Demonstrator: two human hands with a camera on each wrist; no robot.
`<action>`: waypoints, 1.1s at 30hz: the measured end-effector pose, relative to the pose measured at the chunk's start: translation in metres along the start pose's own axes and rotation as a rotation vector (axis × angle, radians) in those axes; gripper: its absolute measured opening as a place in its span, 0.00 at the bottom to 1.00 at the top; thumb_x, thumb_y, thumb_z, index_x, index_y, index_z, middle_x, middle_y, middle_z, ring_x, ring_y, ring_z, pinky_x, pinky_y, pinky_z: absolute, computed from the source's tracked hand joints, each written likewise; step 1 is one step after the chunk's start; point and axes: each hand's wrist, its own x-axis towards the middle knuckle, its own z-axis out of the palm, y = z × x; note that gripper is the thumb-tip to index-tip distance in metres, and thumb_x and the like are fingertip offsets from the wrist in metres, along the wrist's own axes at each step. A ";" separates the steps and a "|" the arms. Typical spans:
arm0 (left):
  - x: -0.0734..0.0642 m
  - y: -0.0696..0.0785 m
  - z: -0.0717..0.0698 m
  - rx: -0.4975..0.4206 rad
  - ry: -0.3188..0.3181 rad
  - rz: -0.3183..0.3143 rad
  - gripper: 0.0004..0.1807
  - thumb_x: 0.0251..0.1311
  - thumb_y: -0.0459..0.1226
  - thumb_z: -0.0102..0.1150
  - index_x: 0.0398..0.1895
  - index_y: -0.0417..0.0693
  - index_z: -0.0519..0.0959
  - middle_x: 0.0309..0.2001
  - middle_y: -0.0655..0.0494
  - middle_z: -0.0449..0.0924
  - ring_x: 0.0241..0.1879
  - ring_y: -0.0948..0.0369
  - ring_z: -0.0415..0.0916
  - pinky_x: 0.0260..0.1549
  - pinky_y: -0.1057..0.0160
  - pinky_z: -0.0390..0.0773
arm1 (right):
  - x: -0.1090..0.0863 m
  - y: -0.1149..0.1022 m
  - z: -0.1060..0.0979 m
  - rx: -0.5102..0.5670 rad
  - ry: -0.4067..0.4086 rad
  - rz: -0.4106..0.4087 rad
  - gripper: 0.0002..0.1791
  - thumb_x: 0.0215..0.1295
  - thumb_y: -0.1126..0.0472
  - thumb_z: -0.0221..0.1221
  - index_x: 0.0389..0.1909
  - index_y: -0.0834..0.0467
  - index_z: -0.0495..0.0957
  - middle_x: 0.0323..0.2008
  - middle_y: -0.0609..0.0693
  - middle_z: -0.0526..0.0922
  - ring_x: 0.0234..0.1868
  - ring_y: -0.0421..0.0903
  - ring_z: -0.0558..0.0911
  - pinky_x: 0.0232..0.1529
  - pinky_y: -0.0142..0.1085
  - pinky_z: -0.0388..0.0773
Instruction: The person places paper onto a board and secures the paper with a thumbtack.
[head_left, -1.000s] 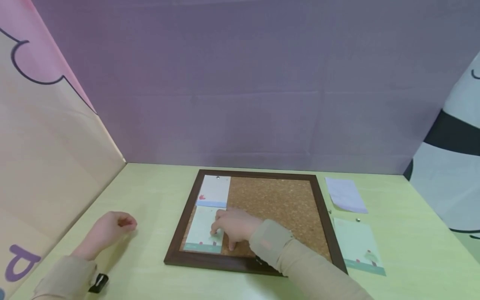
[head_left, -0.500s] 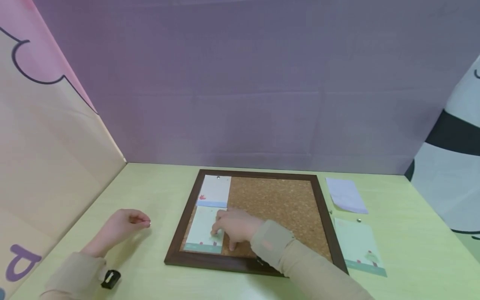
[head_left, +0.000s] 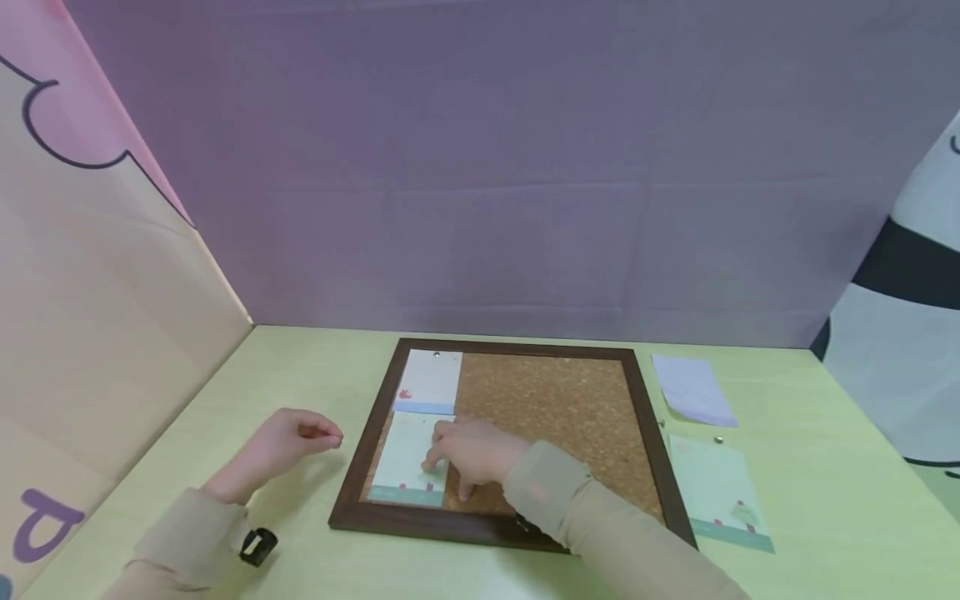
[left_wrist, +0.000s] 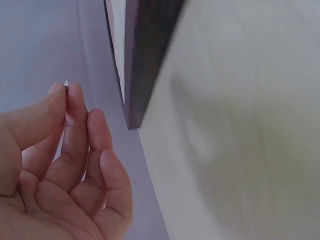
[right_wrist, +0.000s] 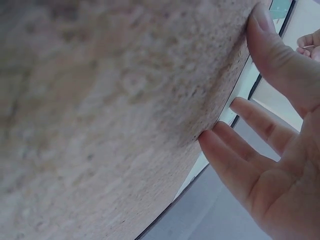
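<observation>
Just left of the wood-framed corkboard (head_left: 555,408), my left hand (head_left: 281,450) pinches a small silver thumbtack (left_wrist: 66,83) between thumb and fingertip. Only its tip shows in the left wrist view. My right hand (head_left: 480,450) rests with spread fingers on the board, its fingertips on the right side of a pale green note sheet (head_left: 401,450) and its thumb on the cork. Above that sheet lies a white note sheet (head_left: 431,379) with a blue bottom band. A silver tack (head_left: 437,354) sits near its top edge.
Right of the board, a pale purple paper (head_left: 693,392) and another green note sheet (head_left: 716,483) lie on the table. One silver tack (head_left: 717,440) is at the green sheet's top; another tack (head_left: 662,424) lies beside the frame. A purple curtain (head_left: 480,167) closes the back.
My left hand has moved right across the table toward the board's left frame, the thumbtack coming with it. The right hand and both sheets on the board have stayed in place.
</observation>
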 end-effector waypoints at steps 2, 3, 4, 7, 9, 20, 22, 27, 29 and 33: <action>0.001 0.005 0.002 -0.018 -0.008 -0.003 0.09 0.57 0.34 0.62 0.38 0.36 0.82 0.35 0.49 0.85 0.36 0.60 0.80 0.39 0.61 0.80 | 0.000 0.000 0.000 0.019 -0.002 0.006 0.32 0.40 0.58 0.71 0.53 0.43 0.79 0.49 0.41 0.75 0.45 0.38 0.70 0.44 0.25 0.72; 0.001 0.008 0.003 -0.023 -0.011 -0.003 0.09 0.56 0.33 0.62 0.37 0.36 0.82 0.35 0.49 0.85 0.36 0.59 0.80 0.39 0.60 0.80 | 0.000 0.000 0.001 0.030 -0.002 0.010 0.32 0.40 0.58 0.71 0.53 0.43 0.79 0.49 0.41 0.75 0.45 0.38 0.70 0.45 0.25 0.73; 0.002 0.010 0.005 -0.029 -0.014 -0.002 0.08 0.56 0.33 0.62 0.37 0.36 0.83 0.35 0.49 0.85 0.36 0.60 0.80 0.39 0.60 0.80 | 0.000 0.000 0.001 0.039 -0.004 0.015 0.32 0.40 0.58 0.70 0.53 0.43 0.79 0.50 0.42 0.75 0.46 0.38 0.71 0.45 0.25 0.73; 0.006 0.016 0.008 -0.036 -0.022 0.005 0.07 0.56 0.32 0.62 0.36 0.37 0.83 0.34 0.50 0.84 0.35 0.61 0.79 0.37 0.61 0.79 | 0.000 0.000 0.001 0.046 -0.005 0.023 0.32 0.40 0.59 0.70 0.53 0.43 0.79 0.50 0.41 0.75 0.46 0.38 0.71 0.47 0.25 0.73; 0.009 0.020 0.011 -0.035 -0.027 0.007 0.06 0.56 0.32 0.62 0.35 0.37 0.83 0.33 0.51 0.84 0.34 0.61 0.79 0.37 0.62 0.79 | -0.001 0.000 0.000 0.047 -0.006 0.023 0.32 0.40 0.59 0.71 0.53 0.43 0.79 0.49 0.41 0.75 0.46 0.38 0.71 0.46 0.25 0.73; 0.026 0.036 0.022 -0.012 -0.040 -0.006 0.05 0.58 0.32 0.61 0.35 0.40 0.83 0.34 0.53 0.84 0.35 0.63 0.78 0.40 0.57 0.80 | 0.000 0.000 -0.001 0.012 0.009 -0.008 0.32 0.39 0.58 0.72 0.53 0.44 0.80 0.48 0.43 0.75 0.45 0.39 0.71 0.45 0.25 0.72; 0.029 0.038 0.024 -0.012 -0.041 -0.013 0.05 0.58 0.32 0.60 0.35 0.41 0.83 0.34 0.54 0.84 0.35 0.63 0.78 0.41 0.57 0.80 | 0.001 0.000 -0.001 0.007 0.009 -0.010 0.32 0.39 0.57 0.72 0.53 0.44 0.80 0.48 0.43 0.76 0.45 0.39 0.71 0.45 0.25 0.72; 0.037 0.039 0.027 -0.036 -0.058 -0.002 0.04 0.59 0.31 0.59 0.34 0.40 0.82 0.32 0.55 0.83 0.33 0.63 0.76 0.39 0.60 0.79 | 0.002 0.001 0.000 0.003 0.007 -0.009 0.32 0.40 0.58 0.72 0.53 0.43 0.79 0.48 0.43 0.76 0.45 0.39 0.72 0.45 0.24 0.72; 0.040 0.040 0.028 -0.046 -0.068 0.017 0.04 0.59 0.31 0.59 0.34 0.38 0.82 0.31 0.54 0.83 0.32 0.63 0.76 0.38 0.62 0.78 | 0.002 0.001 0.001 -0.002 0.007 -0.011 0.32 0.40 0.58 0.72 0.53 0.43 0.79 0.49 0.43 0.75 0.46 0.39 0.72 0.45 0.25 0.72; 0.045 0.041 0.030 -0.046 -0.084 0.040 0.04 0.58 0.30 0.59 0.33 0.37 0.82 0.30 0.54 0.82 0.31 0.64 0.75 0.35 0.65 0.78 | 0.002 0.001 0.001 -0.005 0.006 -0.010 0.32 0.40 0.58 0.72 0.53 0.43 0.79 0.49 0.43 0.75 0.47 0.40 0.72 0.46 0.25 0.73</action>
